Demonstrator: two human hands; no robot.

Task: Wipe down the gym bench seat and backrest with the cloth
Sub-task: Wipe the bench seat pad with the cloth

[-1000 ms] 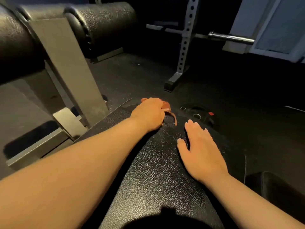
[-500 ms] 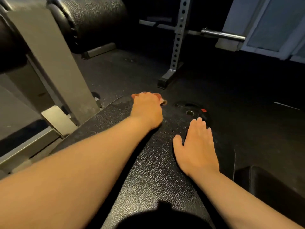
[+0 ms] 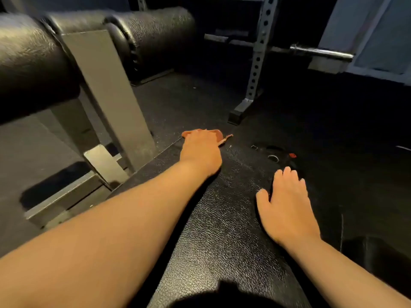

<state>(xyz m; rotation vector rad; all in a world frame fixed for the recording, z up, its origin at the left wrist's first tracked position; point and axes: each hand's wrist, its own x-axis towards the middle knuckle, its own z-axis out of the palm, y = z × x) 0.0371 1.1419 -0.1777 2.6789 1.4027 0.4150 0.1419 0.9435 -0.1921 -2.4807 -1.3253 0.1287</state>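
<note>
- The person leans over the black bench pad point(image 3: 222, 230), with both bare arms stretched out along it.
- The left hand point(image 3: 201, 152) is at the far end of the pad, near its left corner. Its fingers curl down over the cloth point(image 3: 219, 135) and hold it bunched against the pad. Only a red-brown edge and one thin strip of cloth show past the knuckles.
- The right hand point(image 3: 287, 205) lies flat on the pad, nearer to the person, and holds nothing. Its fingers are straight and close together, and their tips are at the pad's right edge. I judge that it only supports the body.
- On the floor just beyond the pad lies a weight plate point(image 3: 275, 154). Further away stand a rack post point(image 3: 258, 56) and a barbell point(image 3: 322, 52). Two roller pads point(image 3: 155, 34) are on the left.
- Progress: the wiping looks to be in the middle. The cloth works at the far end of this pad.
- The room is dim and the vinyl shines everywhere, so I cannot tell which parts are already wiped.
- What is left, in my judgement: the strip under the right hand, the near part of the pad, and a second dark pad point(image 3: 378, 252) at the lower right, which no hand touches.
</note>
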